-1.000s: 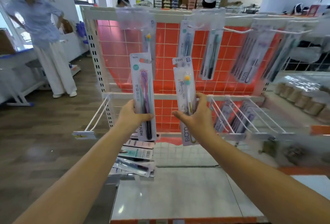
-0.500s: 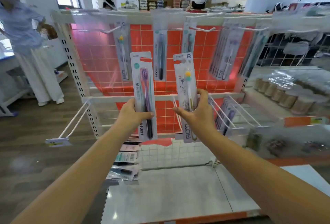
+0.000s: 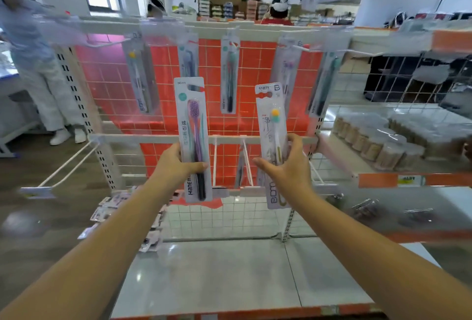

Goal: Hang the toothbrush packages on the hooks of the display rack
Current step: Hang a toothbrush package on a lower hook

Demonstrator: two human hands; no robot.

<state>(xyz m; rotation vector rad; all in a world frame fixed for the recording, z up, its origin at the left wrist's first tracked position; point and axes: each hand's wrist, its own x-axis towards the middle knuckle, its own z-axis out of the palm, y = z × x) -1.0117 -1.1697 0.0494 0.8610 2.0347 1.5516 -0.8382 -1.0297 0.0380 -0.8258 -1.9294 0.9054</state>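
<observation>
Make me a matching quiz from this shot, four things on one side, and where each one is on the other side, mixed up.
Things:
1. purple toothbrush package
2. yellow-headed toothbrush package
3. teal toothbrush package
4. loose packages

Places:
A. hanging on a top-row hook
B. held in the right hand
C. piled low at the rack's left foot
D. held in the left hand

Pairs: 1-D, 2-B, 3-A, 4-C

2 held packages (image 3: 193, 138) before the display rack (image 3: 229, 139), side by side.
</observation>
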